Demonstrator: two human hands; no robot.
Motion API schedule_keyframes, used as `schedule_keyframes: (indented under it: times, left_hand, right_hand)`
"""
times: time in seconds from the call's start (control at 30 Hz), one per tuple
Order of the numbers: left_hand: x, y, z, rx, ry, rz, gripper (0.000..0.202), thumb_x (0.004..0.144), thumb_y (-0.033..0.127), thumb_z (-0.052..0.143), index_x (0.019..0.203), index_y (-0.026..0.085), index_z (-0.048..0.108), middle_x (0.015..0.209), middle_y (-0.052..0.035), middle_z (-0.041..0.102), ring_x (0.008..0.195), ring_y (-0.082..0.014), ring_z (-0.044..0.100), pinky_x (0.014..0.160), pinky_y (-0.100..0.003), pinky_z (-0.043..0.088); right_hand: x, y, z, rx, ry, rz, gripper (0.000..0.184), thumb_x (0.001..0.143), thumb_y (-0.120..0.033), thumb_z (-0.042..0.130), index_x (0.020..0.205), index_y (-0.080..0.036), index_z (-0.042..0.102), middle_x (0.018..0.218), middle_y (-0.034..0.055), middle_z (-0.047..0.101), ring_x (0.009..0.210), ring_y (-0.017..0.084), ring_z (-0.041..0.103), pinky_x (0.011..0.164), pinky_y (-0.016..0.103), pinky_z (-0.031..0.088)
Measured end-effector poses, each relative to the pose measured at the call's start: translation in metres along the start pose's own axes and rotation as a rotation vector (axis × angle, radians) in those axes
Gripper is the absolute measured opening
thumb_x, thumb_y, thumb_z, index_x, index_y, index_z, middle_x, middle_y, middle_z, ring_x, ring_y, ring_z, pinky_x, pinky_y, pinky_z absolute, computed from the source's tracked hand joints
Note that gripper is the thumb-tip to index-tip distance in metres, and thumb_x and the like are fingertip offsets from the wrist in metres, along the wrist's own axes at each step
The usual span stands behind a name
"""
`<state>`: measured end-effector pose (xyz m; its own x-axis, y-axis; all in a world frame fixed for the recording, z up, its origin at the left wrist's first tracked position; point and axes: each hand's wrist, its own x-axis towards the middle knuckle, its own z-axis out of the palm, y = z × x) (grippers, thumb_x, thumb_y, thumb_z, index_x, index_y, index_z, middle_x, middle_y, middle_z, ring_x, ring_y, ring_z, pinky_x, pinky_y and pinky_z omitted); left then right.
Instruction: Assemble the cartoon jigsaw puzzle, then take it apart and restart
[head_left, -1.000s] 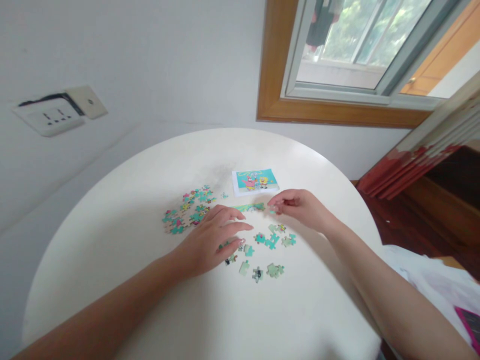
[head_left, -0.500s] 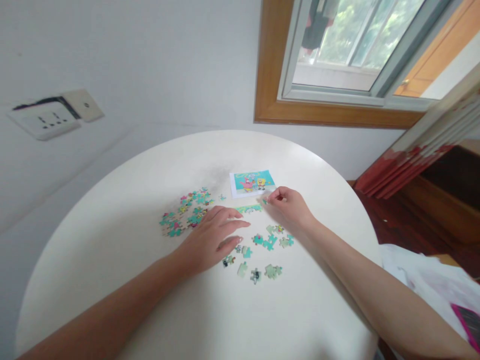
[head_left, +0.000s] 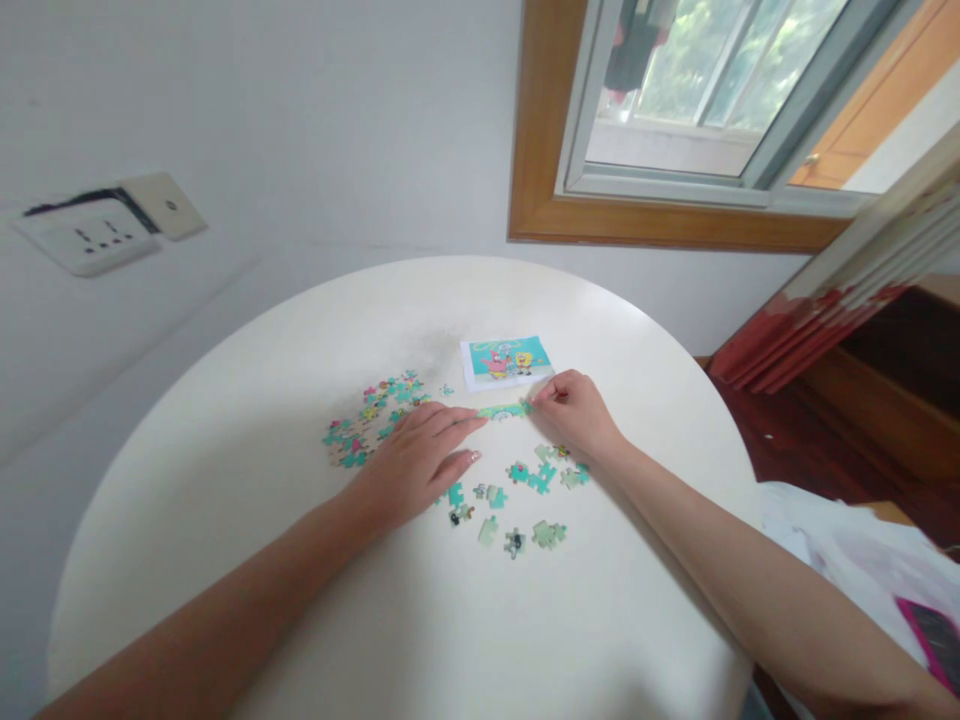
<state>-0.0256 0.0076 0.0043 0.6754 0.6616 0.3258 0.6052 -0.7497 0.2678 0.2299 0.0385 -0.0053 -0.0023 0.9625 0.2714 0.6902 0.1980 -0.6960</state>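
A short joined strip of jigsaw puzzle, green and teal, lies on the white table between my hands. My left hand rests with fingers stretched out, its fingertips at the strip's left end. At the right end, my right hand pinches a small puzzle piece against the strip. Just beyond lies a picture card showing a pink starfish and a yellow sponge character. Loose puzzle pieces are scattered nearer to me, and a heap of pieces is partly hidden behind my left hand.
The round white table stands against a wall with a socket. A wood-framed window is at the back right. Past the table's right edge are a red and white curtain and a white plastic bag.
My right hand has brought the pinched piece up to the strip's right end. My left hand has shifted slightly left and up, its fingertips now at the strip's left end.
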Motion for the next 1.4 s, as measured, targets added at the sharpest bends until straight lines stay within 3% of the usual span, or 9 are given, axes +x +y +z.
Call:
schedule_keyframes:
  times: [0.4,0.83,1.03,1.17,1.4]
  left_hand:
    - [0.001,-0.001,0.000,-0.027,-0.012,-0.002,0.034,0.096,0.030,0.048,0.127,0.018,0.055,0.125,-0.0085,0.061,0.116,-0.0236,0.048,0.104,-0.042,0.037]
    - [0.000,-0.003,0.001,-0.045,0.004,0.009,0.034,0.096,0.031,0.048,0.126,0.018,0.056,0.125,-0.0086,0.061,0.114,-0.0237,0.048,0.103,-0.041,0.037]
    - [0.000,-0.003,0.000,-0.054,0.012,0.003,0.034,0.096,0.031,0.049,0.126,0.019,0.057,0.125,-0.0085,0.062,0.114,-0.0236,0.049,0.103,-0.042,0.037]
    - [0.000,-0.003,0.001,-0.067,0.011,-0.009,0.033,0.097,0.026,0.045,0.126,0.018,0.057,0.124,-0.0086,0.062,0.114,-0.0230,0.050,0.104,-0.042,0.039]
    - [-0.004,-0.019,-0.008,-0.025,0.128,-0.078,0.039,0.095,0.017,0.032,0.126,0.018,0.057,0.124,-0.0095,0.061,0.117,-0.0229,0.052,0.106,-0.044,0.039]
  right_hand:
    - [-0.001,0.001,0.001,-0.140,-0.011,-0.039,0.012,0.077,-0.023,0.061,0.068,-0.017,0.066,0.076,0.0051,0.059,0.073,0.016,0.052,0.070,0.029,0.040]
    - [0.000,0.006,-0.002,-0.060,-0.029,-0.023,0.012,0.078,-0.022,0.058,0.075,-0.017,0.069,0.083,0.0048,0.061,0.072,0.014,0.054,0.070,0.027,0.042]
    - [-0.001,0.005,-0.018,-0.055,-0.203,-0.152,0.017,0.081,-0.026,0.060,0.086,-0.021,0.075,0.087,0.0060,0.064,0.082,0.018,0.058,0.075,0.030,0.045]
    - [-0.003,0.002,-0.019,-0.106,-0.193,-0.173,0.018,0.081,-0.025,0.062,0.092,-0.020,0.075,0.088,0.0068,0.063,0.083,0.019,0.057,0.080,0.032,0.045]
    - [-0.002,0.002,-0.019,-0.117,-0.165,-0.192,0.020,0.080,-0.015,0.060,0.092,-0.021,0.074,0.092,0.0070,0.065,0.090,0.020,0.058,0.085,0.033,0.045]
